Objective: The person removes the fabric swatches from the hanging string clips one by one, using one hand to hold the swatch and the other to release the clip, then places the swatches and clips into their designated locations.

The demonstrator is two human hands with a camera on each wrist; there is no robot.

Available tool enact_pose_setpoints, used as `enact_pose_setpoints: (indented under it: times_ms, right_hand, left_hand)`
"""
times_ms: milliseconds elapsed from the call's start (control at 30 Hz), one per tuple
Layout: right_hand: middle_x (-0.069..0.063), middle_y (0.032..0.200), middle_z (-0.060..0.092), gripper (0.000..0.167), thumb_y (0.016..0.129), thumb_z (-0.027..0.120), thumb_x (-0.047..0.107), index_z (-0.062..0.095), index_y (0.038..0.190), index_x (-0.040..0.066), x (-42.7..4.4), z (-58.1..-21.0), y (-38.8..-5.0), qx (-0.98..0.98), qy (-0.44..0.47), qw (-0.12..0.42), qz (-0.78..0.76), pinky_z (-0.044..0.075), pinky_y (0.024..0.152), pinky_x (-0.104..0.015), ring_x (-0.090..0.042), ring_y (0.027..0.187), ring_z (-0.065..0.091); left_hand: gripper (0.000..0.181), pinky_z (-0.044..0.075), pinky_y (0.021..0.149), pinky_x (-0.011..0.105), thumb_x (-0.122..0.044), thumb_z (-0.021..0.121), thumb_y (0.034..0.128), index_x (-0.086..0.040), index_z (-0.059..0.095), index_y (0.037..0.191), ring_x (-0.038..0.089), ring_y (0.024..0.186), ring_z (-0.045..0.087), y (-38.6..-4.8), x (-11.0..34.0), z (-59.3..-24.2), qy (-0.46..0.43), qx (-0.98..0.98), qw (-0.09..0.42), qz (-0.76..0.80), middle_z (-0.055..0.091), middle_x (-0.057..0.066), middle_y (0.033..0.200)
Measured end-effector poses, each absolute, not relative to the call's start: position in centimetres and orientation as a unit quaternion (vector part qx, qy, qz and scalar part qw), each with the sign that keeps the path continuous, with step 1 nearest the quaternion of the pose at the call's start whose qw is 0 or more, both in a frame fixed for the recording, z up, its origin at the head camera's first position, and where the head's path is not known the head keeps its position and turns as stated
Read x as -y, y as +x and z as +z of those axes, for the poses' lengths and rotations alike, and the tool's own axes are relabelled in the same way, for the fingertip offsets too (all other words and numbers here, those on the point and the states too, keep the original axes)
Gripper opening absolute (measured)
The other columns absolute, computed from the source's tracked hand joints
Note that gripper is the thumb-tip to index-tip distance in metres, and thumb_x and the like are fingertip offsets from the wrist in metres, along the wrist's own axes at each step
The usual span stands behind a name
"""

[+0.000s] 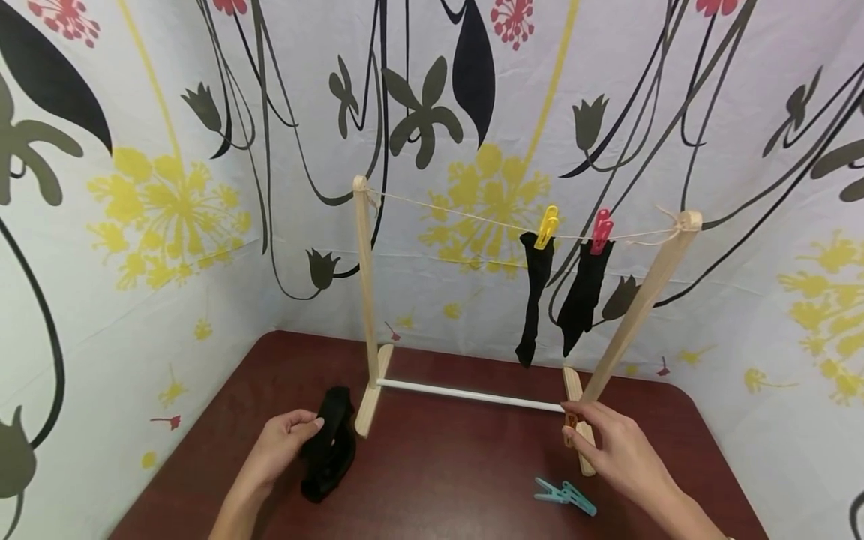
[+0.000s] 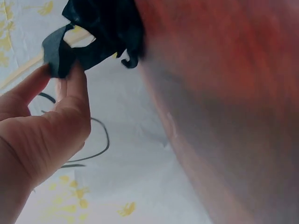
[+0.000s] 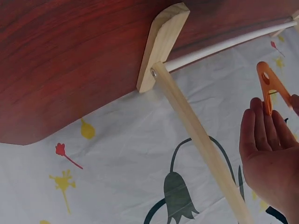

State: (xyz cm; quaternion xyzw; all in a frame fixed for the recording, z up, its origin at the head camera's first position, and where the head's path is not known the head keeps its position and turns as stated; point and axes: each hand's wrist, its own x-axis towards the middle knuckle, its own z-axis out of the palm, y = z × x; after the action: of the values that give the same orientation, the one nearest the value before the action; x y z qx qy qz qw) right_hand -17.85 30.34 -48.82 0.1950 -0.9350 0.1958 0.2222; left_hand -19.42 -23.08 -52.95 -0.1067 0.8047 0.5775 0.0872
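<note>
Head view: left hand [image 1: 286, 442] at the left of the dark red wooden desk [image 1: 459, 469], thumb and fingers pinching the upper part of a bunched black cloth garment [image 1: 328, 454], just beside the left foot of a pale wooden stand [image 1: 367, 285]. Right hand [image 1: 617, 446] by the stand's right foot; its grip is closed on a small orange plastic clothespin [image 3: 271, 86], between thumb and fingertips.

Risks, as judged. Garment pinched at one part only; the loose folds could slip out or catch on the nearby foot. Clothespin held by its tips: an off-centre squeeze might flip it away. Right hand works close to the post; a knock could tip the light-looking frame or shake the thin pale string [image 1: 459, 214], setting swinging the two narrow black cloth pieces [image 1: 535, 300] that hang under a yellow plastic clothespin [image 1: 547, 227] and a pinkish-red plastic clothespin [image 1: 601, 230]. Light blue plastic clothespin [image 1: 565, 496] lies near the right forearm, where a sleeve-side sweep could push it.

Hard to make out: garment's shape, lost in dark folds; whether its lower end touches the desk, cannot tell. Left wrist view blurred, garment cut off at top. Right wrist view crops the thumb at the edge. Both forearms run out of frame.
</note>
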Motion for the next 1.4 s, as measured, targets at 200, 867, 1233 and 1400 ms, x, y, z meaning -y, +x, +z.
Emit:
enact_pose_setpoints:
  times_ms: [200,867,1233,1400]
  right_hand:
    - [0.024,0.089,0.063,0.033,0.089,0.086,0.015,0.074,0.118,0.023,-30.6,-49.0,-17.6,0.944,0.186,0.165,0.217,0.049,0.066,-0.022,0.006,0.084,0.06]
    - [0.006,0.104,0.073,0.029,0.089,0.085,0.026,0.076,0.115,0.015,-30.9,-51.4,-17.8,0.963,0.185,-0.046,0.192,0.049,0.064,-0.025,0.001,0.081,0.059]
    - [0.008,0.099,0.065,0.03,0.091,0.084,0.025,0.074,0.118,0.017,-30.4,-53.6,-18.4,0.954,0.203,-0.096,0.198,0.043,0.062,-0.026,0.001,0.075,0.049]
    - [0.009,0.095,0.064,0.029,0.091,0.084,0.026,0.074,0.117,0.017,-30.4,-54.0,-18.4,0.954,0.201,-0.097,0.201,0.042,0.062,-0.025,0.001,0.073,0.048]
  left_hand:
    - [0.028,0.05,0.082,0.035,-0.034,0.067,0.1044,-0.008,0.076,0.102,0.019,0.1,0.062,-19.1,22.8,-51.9,-0.091,-0.863,0.112,0.483,0.074,0.005,0.111]
    - [0.023,0.038,0.061,0.031,-0.028,0.075,0.0993,-0.009,0.071,0.087,0.015,0.068,0.042,-18.5,22.6,-52.1,-0.023,-0.896,0.157,0.414,0.047,-0.003,0.068]
    - [0.038,0.03,0.056,0.029,-0.044,0.073,0.0989,-0.011,0.064,0.084,0.014,0.061,0.03,-17.8,22.7,-51.8,-0.025,-0.894,0.171,0.412,0.034,-0.005,0.063]
    - [0.047,0.03,0.054,0.028,-0.053,0.069,0.0994,-0.01,0.064,0.082,0.013,0.057,0.029,-17.7,22.4,-51.6,-0.039,-0.899,0.166,0.404,0.036,-0.004,0.061]
